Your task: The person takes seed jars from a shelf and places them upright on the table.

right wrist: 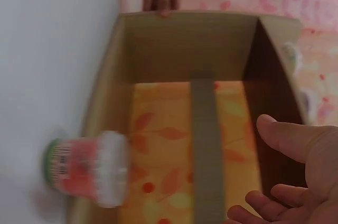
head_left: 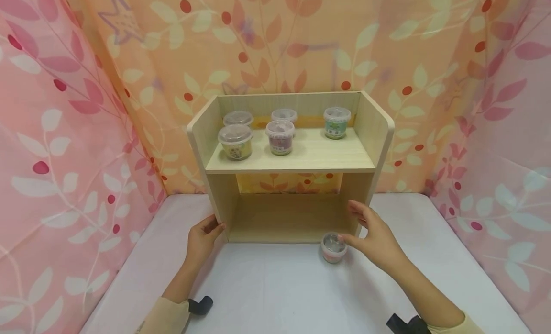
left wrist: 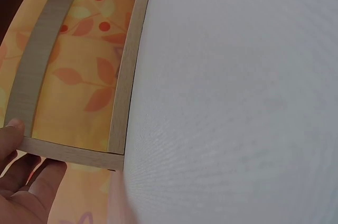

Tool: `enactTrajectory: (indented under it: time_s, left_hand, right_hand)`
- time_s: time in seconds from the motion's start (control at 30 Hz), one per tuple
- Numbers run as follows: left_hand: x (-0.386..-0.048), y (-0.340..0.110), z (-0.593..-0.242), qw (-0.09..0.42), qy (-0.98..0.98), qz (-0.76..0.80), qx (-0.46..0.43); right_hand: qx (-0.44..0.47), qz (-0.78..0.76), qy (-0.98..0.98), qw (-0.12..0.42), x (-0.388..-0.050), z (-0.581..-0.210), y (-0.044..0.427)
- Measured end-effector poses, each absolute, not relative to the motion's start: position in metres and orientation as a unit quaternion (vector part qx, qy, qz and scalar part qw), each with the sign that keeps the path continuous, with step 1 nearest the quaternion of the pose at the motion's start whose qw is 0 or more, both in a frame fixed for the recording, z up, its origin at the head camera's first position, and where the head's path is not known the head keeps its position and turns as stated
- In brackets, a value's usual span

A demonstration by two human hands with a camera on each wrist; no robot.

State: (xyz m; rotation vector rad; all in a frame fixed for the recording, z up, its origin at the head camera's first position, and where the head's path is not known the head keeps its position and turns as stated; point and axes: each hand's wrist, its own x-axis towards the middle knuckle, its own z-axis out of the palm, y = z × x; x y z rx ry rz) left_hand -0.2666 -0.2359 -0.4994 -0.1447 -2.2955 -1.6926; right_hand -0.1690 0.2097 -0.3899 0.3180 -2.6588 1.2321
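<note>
Left grip (head_left: 202, 240) narrow, pinching the front edge of the left side panel (left wrist: 79, 154) of the wooden shelf unit (head_left: 290, 171): thumb on the inner face, fingers on the outer. Right grip (head_left: 376, 238) wide, thumb well apart from the fingers, in front of the unit's right side.

Small lidded cup (head_left: 333, 256), red label, green base: just left of the right grip, slightly to its near side, on the white bench (head_left: 267, 286) by the front edge of the lower board (head_left: 284, 228). Head view overlaps thumb and lid; my right wrist view has a gap between them, so I log no touch. Cup blurred there.

Upper board (head_left: 318, 157), above and beyond both grips, five tubs. Right of and above the left grip: yellow-label tub (head_left: 236, 150), clear-lidded tub (head_left: 238, 117) behind it. Between the grips: purplish tub (head_left: 281, 143), another lidded tub (head_left: 284, 115) partly hidden behind. Left of and above the right grip: teal-label tub (head_left: 336, 126), standing apart from the rest.

Beyond the grips, orange leaf-print backdrop (head_left: 267, 51).
</note>
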Motion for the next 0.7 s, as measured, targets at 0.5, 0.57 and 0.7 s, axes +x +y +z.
enactTrajectory:
  time_s: [0.5, 0.57, 0.7]
  left_hand:
    - [-0.269, -0.241, -0.502, 0.14, -0.802, -0.579, -0.04]
    - [-0.27, -0.241, -0.503, 0.135, -0.802, -0.581, -0.039]
    - [-0.269, -0.239, -0.502, 0.131, -0.802, -0.581, -0.038]
  right_hand:
    - [0.155, 0.457, -0.852, 0.205, -0.192, -0.261, 0.189]
    - [0.141, 0.471, -0.847, 0.201, -0.201, -0.251, 0.187]
    - [0.107, 0.5, -0.84, 0.18, -0.218, -0.235, 0.183]
